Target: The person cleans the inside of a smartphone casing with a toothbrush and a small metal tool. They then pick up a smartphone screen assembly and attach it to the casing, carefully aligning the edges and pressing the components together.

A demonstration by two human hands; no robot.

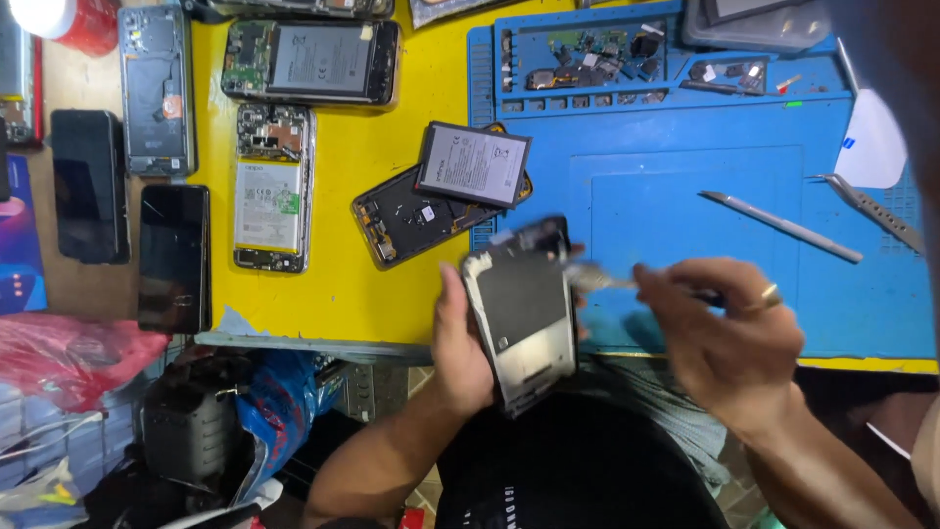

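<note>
My left hand (458, 343) grips an opened phone frame (524, 313) by its left edge, back side up, near the front edge of the table. My right hand (729, 338), a ring on one finger, holds a thin metal tool (597, 281) whose blurred tip touches the upper right of the phone frame. A loose battery (474, 164) lies on another opened phone body (411, 217) just beyond my left hand.
A blue repair mat (685, 176) with small parts in its tray slots covers the right of the yellow table (338, 284). A metal spudger (780, 225) and tweezers (871, 208) lie on the mat. Several opened phones and dark screens lie at the left. Bags sit below the table.
</note>
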